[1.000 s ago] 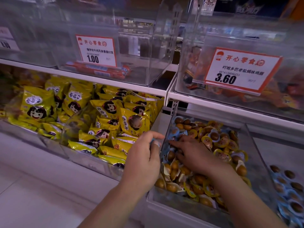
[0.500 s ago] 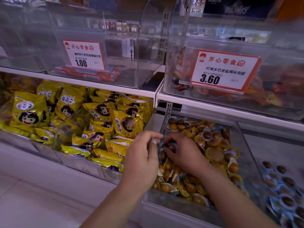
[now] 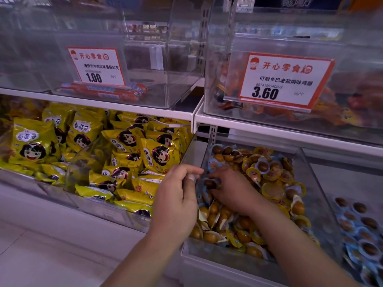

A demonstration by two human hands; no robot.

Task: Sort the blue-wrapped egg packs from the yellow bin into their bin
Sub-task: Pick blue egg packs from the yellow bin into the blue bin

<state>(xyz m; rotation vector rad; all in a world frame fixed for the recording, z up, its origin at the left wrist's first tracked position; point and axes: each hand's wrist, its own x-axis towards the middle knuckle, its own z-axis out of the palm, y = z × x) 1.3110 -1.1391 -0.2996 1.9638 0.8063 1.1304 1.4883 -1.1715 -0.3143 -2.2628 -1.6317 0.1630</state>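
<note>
The clear bin of yellow-wrapped egg packs [image 3: 275,191] sits on the lower shelf, right of centre. A few blue-wrapped egg packs [image 3: 214,165] lie at its far left corner. My right hand [image 3: 234,191] is inside the bin by the left wall, fingers curled round a dark blue-wrapped egg pack [image 3: 211,184]. My left hand [image 3: 176,195] hovers just outside that wall with curled fingers; whether it holds anything is hidden. The bin of blue-wrapped egg packs [image 3: 362,235] stands at the far right.
Left of the egg bin is a bin of yellow snack bags [image 3: 128,154]. The shelf above [image 3: 194,119] carries clear bins with price tags 1.00 [image 3: 95,66] and 3.60 [image 3: 284,81]. White floor lies at the lower left.
My right hand slid left across the yellow packs to the bin's left wall and closed on a dark egg pack. The left hand stayed beside the wall.
</note>
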